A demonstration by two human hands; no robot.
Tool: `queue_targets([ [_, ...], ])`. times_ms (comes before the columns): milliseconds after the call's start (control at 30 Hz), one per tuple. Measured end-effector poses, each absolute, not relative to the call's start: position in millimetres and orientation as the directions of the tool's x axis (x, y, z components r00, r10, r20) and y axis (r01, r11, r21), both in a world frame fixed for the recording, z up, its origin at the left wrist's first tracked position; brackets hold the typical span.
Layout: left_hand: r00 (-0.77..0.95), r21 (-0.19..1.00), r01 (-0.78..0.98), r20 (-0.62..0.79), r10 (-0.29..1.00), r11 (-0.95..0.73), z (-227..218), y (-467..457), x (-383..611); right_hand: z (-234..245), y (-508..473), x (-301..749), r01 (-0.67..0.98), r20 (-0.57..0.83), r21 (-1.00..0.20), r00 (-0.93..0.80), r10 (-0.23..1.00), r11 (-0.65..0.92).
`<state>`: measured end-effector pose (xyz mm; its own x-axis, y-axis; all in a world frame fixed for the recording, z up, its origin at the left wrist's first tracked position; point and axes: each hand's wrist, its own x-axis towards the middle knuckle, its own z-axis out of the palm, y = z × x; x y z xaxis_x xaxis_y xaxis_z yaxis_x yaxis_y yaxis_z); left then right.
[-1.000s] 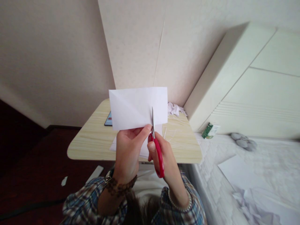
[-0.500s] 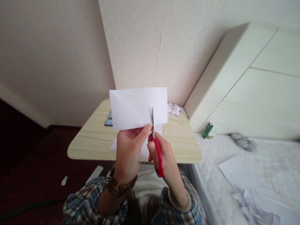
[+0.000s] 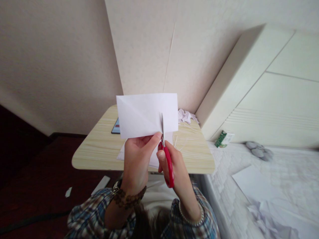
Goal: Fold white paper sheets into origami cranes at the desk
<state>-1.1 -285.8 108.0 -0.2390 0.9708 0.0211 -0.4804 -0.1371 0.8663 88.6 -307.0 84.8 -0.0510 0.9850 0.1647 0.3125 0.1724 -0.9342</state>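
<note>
Looking down from the head camera, I see plaid sleeves nearest the lens, with a bead bracelet (image 3: 128, 198) on the left wrist. Above them the left hand (image 3: 136, 162) is raised over the near edge of the table (image 3: 99, 151), thumb and fingers pinched together on the bottom edge of the folded white paper (image 3: 143, 114), which it holds upright in the air. Just beside it, the right hand (image 3: 175, 166) has its fingers closed through the red handles of the scissors (image 3: 167, 161). Their blades point up and sit partway into the paper's lower edge, right of its middle; how far apart the blades stand I cannot tell. Flat white sheets (image 3: 121, 155) lie on the table under the hands. Farther back a phone (image 3: 115, 126) peeks out behind the paper's left side, and crumpled scraps (image 3: 185, 116) lie at the far right corner. To the right, a loose sheet (image 3: 251, 186) lies on the bed (image 3: 224, 186), and a small green carton (image 3: 223, 138) rests against the headboard (image 3: 261, 99).
</note>
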Motion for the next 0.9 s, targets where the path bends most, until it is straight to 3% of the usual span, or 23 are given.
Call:
queue_targets([
  [900,-0.224,0.825,-0.547,0.019,0.974,-0.141,108.2,-286.6,0.4,85.0,-304.9,86.7,0.268,0.113,-0.957,-0.023,0.993,0.115],
])
